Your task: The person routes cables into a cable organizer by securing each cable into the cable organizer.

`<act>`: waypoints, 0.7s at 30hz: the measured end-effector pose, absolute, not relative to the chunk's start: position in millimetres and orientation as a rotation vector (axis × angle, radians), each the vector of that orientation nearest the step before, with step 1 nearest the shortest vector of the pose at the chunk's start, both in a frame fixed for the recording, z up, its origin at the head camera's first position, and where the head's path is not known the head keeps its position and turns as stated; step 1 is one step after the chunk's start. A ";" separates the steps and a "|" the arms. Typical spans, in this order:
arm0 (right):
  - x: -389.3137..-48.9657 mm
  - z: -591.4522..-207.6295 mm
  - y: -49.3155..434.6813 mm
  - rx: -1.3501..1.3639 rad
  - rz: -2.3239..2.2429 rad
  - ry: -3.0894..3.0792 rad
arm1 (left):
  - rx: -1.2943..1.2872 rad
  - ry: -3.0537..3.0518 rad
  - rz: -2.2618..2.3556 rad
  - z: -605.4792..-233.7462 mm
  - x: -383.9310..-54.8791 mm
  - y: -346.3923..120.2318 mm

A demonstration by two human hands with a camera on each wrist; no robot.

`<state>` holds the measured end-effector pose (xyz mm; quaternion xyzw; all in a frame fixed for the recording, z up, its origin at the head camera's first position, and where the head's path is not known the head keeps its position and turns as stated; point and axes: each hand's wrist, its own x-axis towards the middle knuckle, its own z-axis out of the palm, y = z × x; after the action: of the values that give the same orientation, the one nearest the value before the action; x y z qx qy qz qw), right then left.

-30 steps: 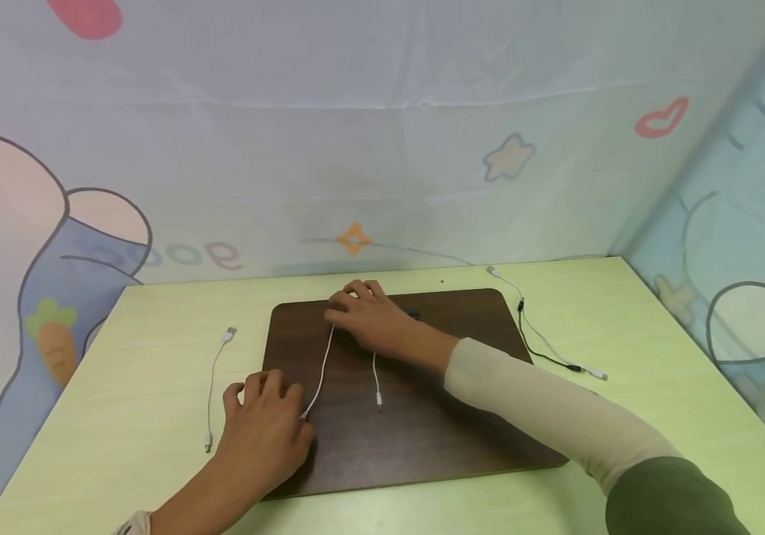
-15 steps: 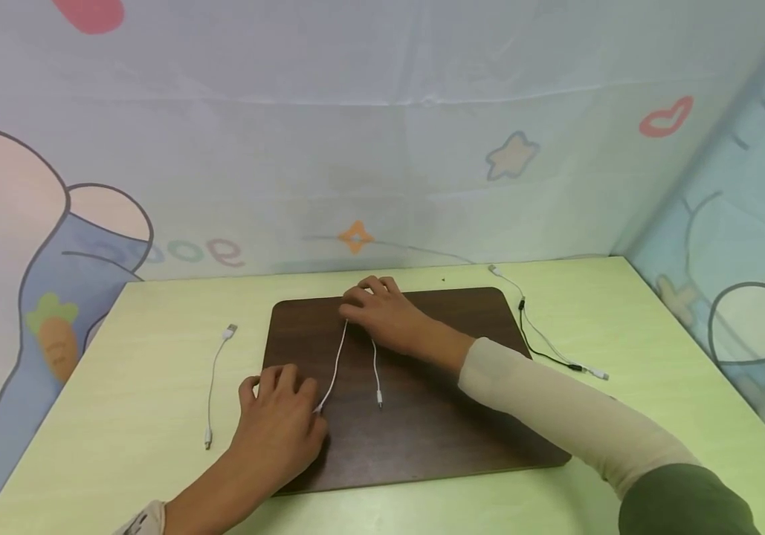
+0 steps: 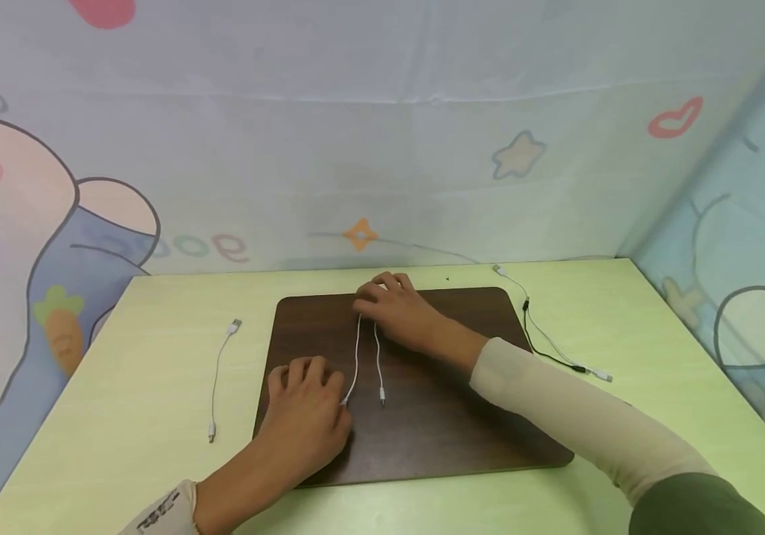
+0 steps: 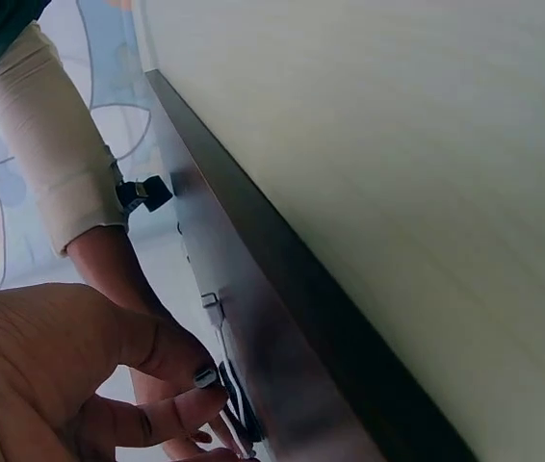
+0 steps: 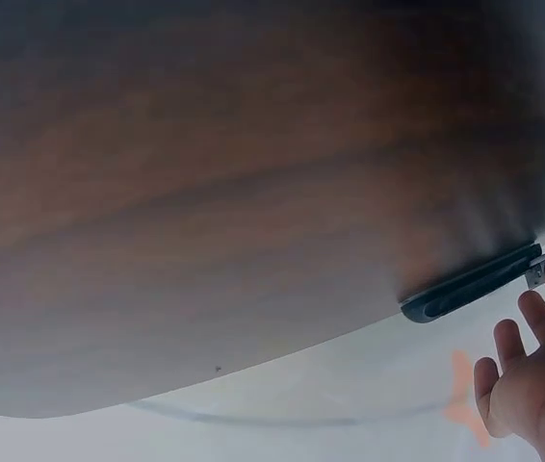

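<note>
A white USB cable (image 3: 356, 357) is stretched over the brown board (image 3: 449, 438). My left hand (image 3: 308, 416) pinches its near end between thumb and finger; a small metal plug tip (image 4: 205, 377) shows there in the left wrist view. At the far end my right hand (image 3: 395, 312) holds the other end, and a metal plug (image 5: 534, 277) shows by its fingers in the right wrist view. Close to the right of this cable lies a second white cable (image 3: 379, 364), its far end hidden under the right hand.
Another white USB cable (image 3: 215, 379) lies on the table (image 3: 148, 386) left of the board. Right of it lie a white cable (image 3: 543, 331) and a black cable (image 3: 546, 355). A long dark object (image 5: 475, 284) lies on the board by the right hand. A printed cloth (image 3: 382, 148) hangs behind.
Both hands have slid right across the board, carrying the white cable with them. It now lies closer to the second cable and more nearly in line with it.
</note>
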<state>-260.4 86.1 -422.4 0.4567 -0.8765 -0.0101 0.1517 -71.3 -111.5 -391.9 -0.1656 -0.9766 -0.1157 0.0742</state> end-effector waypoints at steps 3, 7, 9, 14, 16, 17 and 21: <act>-262.0 -421.8 88.2 1.306 -0.025 -2.508 | -0.503 -2.930 -0.348 -390.4 -71.9 -107.5; -263.6 -421.3 91.5 1.300 -0.025 -2.475 | -0.515 -2.931 -0.349 -390.2 -73.5 -103.1; -264.4 -420.9 93.3 1.294 -0.014 -2.460 | -0.524 -2.924 -0.349 -390.3 -74.3 -100.7; -265.5 -419.5 98.9 1.278 0.016 -2.433 | -0.546 -2.899 -0.347 -389.7 -76.2 -94.4; -265.5 -419.1 101.6 1.274 0.018 -2.428 | -0.553 -2.894 -0.346 -389.4 -76.8 -92.0; -265.5 -418.9 103.1 1.273 0.016 -2.426 | -0.556 -2.893 -0.347 -389.5 -77.2 -90.8; -264.6 -417.9 110.2 1.261 0.009 -2.424 | -0.574 -2.903 -0.377 -389.8 -79.2 -85.0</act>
<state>-264.6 110.2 -417.9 0.4520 -0.8685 0.0033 0.2033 -79.2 -85.0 -389.8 -0.1919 -0.9701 -0.1259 0.0793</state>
